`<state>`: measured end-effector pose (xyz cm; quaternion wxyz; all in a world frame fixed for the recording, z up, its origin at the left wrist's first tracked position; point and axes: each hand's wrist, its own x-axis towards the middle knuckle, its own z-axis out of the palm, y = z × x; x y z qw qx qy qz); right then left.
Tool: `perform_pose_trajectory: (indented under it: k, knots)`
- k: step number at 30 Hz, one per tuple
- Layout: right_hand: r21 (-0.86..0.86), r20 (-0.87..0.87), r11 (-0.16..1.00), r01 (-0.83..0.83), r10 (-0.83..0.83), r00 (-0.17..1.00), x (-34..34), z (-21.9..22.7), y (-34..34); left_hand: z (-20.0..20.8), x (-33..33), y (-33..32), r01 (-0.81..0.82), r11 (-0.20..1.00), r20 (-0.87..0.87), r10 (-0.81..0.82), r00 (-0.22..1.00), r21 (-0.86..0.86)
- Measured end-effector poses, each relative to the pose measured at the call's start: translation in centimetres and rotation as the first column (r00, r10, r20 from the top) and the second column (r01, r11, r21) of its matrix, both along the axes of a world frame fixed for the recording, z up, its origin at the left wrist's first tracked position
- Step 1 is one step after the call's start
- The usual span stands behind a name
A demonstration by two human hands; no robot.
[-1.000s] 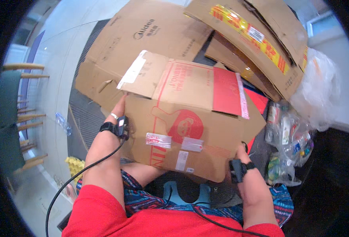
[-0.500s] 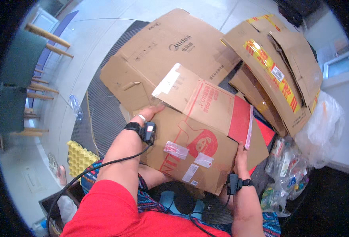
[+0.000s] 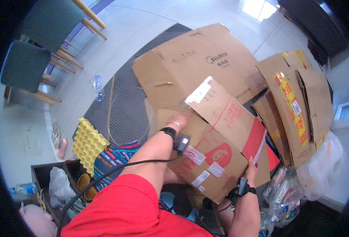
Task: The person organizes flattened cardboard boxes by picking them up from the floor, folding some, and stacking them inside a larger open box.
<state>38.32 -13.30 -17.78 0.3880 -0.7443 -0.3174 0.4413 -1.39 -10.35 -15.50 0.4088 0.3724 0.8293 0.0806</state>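
Note:
A brown cardboard box (image 3: 200,134) with red print, a red band and several stuck-on labels lies folded nearly flat across my lap. My left hand (image 3: 182,117), wearing a bracelet and a strapped-on device, grips its left side by the corner of the upper flap; some of the fingertips are hidden there. At the opposite side, below the red band, my right hand (image 3: 252,172) holds the edge, thumb on top. Beyond it a larger opened-out cardboard box (image 3: 194,59) lies on a dark ribbed mat (image 3: 125,114).
On the right lean folded cardboard sheets (image 3: 277,91) with yellow-and-red tape, beside a clear plastic bag (image 3: 324,162) and a bag of bottles (image 3: 279,199). To the left are a yellow egg tray (image 3: 88,140), a plastic bottle (image 3: 98,87), a pink shoe (image 3: 62,148) and green chairs (image 3: 26,67).
The view has swung left, so everything appears farther right and lower. Both hands stay on the red-printed cardboard box, which keeps about the same pose.

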Motion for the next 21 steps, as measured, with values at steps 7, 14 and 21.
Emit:
perform_pose_trajectory:
  k: [7,14,21]
  knots:
    - [0.011,-0.097,0.999,0.031,-0.029,0.995,0.8,-2.9,-0.2,1.1,-0.1,1.5,0.021,0.999,0.371,-0.037,0.928,0.048]
    - [-0.356,-0.719,0.923,-0.145,-0.171,0.674,-2.7,5.8,-0.5,1.2,-1.1,0.3,-0.018,0.997,0.297,0.04,0.954,-0.077]
    - [-0.315,-0.786,0.928,-0.202,-0.135,0.604,-0.4,6.1,-1.7,4.8,-0.4,-0.4,-0.092,0.972,0.058,0.081,0.995,0.216]
